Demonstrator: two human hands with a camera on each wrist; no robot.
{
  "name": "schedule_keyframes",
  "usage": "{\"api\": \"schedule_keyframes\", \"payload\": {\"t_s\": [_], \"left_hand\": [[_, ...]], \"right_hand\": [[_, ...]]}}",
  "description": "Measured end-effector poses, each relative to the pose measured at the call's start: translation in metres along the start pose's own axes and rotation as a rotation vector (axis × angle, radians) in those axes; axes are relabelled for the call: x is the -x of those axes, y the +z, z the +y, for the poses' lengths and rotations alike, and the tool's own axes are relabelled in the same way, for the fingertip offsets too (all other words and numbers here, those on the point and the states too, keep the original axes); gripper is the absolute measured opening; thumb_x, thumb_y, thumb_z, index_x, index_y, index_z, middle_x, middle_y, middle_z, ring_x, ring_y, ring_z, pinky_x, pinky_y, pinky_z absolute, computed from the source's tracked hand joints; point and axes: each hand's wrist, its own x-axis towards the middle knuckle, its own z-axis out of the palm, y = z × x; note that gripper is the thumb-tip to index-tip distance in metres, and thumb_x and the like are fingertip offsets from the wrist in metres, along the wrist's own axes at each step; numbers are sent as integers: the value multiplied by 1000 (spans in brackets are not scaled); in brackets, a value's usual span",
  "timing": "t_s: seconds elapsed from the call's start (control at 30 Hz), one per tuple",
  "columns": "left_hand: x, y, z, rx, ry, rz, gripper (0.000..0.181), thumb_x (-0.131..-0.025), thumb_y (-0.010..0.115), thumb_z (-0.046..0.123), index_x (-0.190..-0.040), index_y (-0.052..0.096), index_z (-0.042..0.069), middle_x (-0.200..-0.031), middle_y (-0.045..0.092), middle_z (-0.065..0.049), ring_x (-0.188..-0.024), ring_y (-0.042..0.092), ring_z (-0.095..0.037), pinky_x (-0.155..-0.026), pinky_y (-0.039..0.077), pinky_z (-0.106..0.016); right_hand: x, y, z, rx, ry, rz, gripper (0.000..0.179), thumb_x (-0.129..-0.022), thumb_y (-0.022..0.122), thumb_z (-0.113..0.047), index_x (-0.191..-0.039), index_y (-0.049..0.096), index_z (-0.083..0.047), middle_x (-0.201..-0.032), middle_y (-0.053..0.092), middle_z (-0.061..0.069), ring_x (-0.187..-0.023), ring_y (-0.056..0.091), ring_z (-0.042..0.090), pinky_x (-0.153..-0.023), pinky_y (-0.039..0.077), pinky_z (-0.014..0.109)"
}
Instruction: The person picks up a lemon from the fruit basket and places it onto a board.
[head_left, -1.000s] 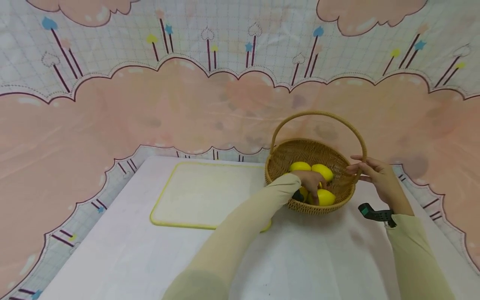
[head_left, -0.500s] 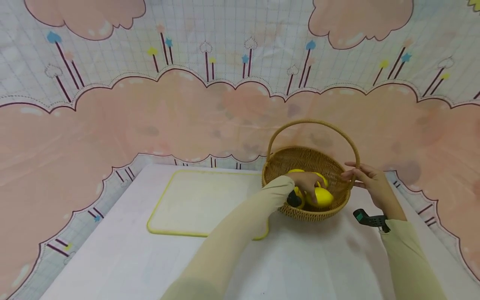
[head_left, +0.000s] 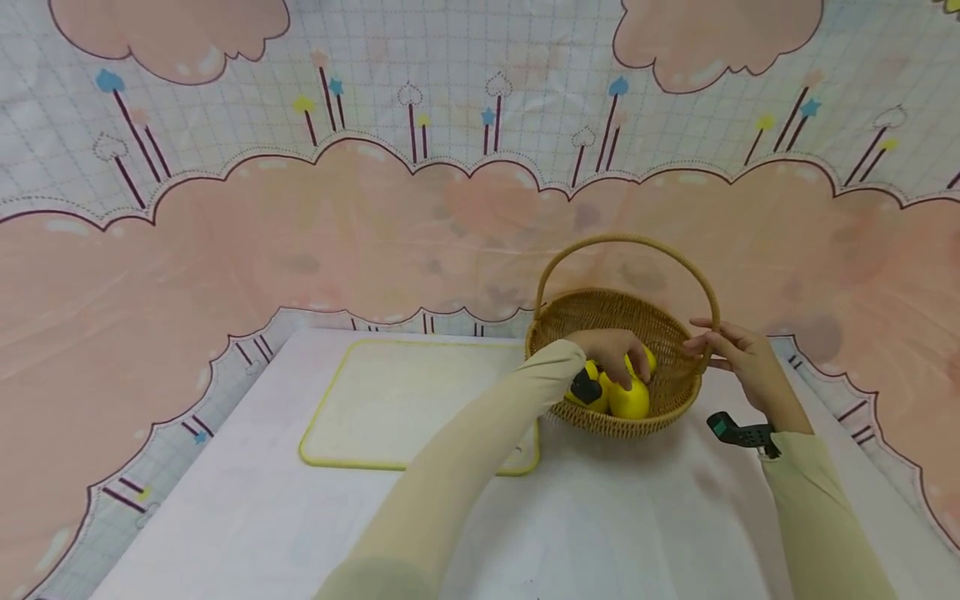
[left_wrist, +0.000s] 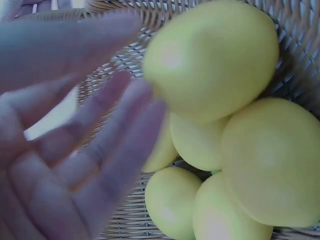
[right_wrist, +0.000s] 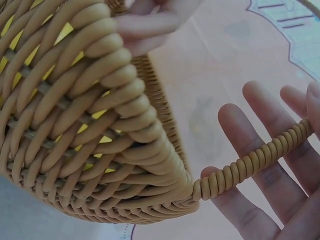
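A wicker basket [head_left: 622, 427] with a tall arched handle [head_left: 628, 237] stands at the right of the table, and several yellow lemons [head_left: 628, 402] lie in it. Over them my left hand [head_left: 611, 348] reaches in from the left, fingers bent down and spread. The left wrist view has its fingers [left_wrist: 112, 155] loose beside the nearest lemon [left_wrist: 215, 60], with nothing in the grasp. My right hand [head_left: 750, 358] loosely holds the right base of the handle, thumb in front and fingers behind. From the right wrist, the handle [right_wrist: 250, 167] crosses in front of those fingers [right_wrist: 272, 180].
A white board [head_left: 420, 404] with a yellow edge lies flat left of the basket, partly under my left sleeve [head_left: 465, 467]. A white cloth covers the table [head_left: 600, 525]. A patterned pink curtain [head_left: 375, 242] hangs close behind the basket.
My left hand has lifted a little off the lemons, and the front lemon has turned and shifted left. My right hand keeps its place at the handle. The head view has tilted slightly up.
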Motion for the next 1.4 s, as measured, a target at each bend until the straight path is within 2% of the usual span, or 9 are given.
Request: {"api": "schedule_keyframes", "payload": {"t_s": [0.1,0.33,0.47,0.6,0.73,0.9,1.07,1.3,1.4], "left_hand": [[-1,1,-1,-36,-23,-57,35,-87,65,6,-121,64,11,-131,56,-7,-113,57,-16,-77,52,-18],[-4,3,-3,-82,-62,-75,49,-87,66,9,-134,53,13,-142,47,-8,-129,47,-19,-94,49,-25],[-7,6,-2,-112,-93,-129,55,-88,65,12,-140,46,15,-148,39,-6,-136,39,-18,-102,44,-26],[-9,9,-3,-66,-137,-181,58,-88,65,12,-142,43,17,-151,36,-6,-138,36,-17,-101,45,-26],[-8,11,-3,-49,-172,-170,59,-87,66,13,-142,44,18,-150,37,-5,-136,38,-15,-96,47,-23],[-5,9,-3,-65,-171,-153,59,-84,70,11,-139,48,14,-148,40,-6,-133,42,-17,-92,49,-21],[-3,9,-5,-70,-153,-155,56,-79,74,9,-131,52,15,-146,40,-8,-129,45,-18,-80,51,-16],[-6,7,-14,-194,-71,-181,59,-78,76,17,-133,54,23,-146,42,-2,-134,40,-15,-100,42,-20],[-6,6,-17,-186,-58,-187,58,-79,76,22,-133,54,25,-148,41,-1,-136,38,-16,-105,39,-23]], "right_hand": [[0,0,1,19,3,2,28,-99,47,-25,-124,58,-17,-87,71,-16,-89,64,-6,-73,52,12],[0,1,2,24,-1,0,28,-99,46,-25,-124,58,-18,-87,71,-17,-89,63,-7,-74,51,12],[0,1,2,6,1,-1,28,-99,47,-24,-124,58,-18,-87,71,-17,-89,64,-6,-74,51,11],[1,2,2,11,9,2,28,-99,47,-24,-124,58,-18,-87,70,-17,-89,64,-7,-73,52,12],[1,3,2,15,12,4,27,-99,47,-25,-122,59,-18,-86,70,-18,-89,63,-7,-74,51,11],[1,1,2,-26,-3,-5,27,-99,47,-24,-122,60,-19,-86,71,-16,-89,64,-6,-74,52,11],[-1,0,2,-19,5,-4,28,-98,47,-24,-123,59,-19,-87,71,-15,-89,64,-5,-74,52,11],[-2,-1,3,22,37,3,28,-98,48,-26,-123,59,-19,-86,71,-15,-90,62,-7,-73,52,11],[-2,-1,3,19,26,2,27,-98,48,-24,-122,59,-18,-86,72,-15,-91,62,-6,-73,52,12]]}}
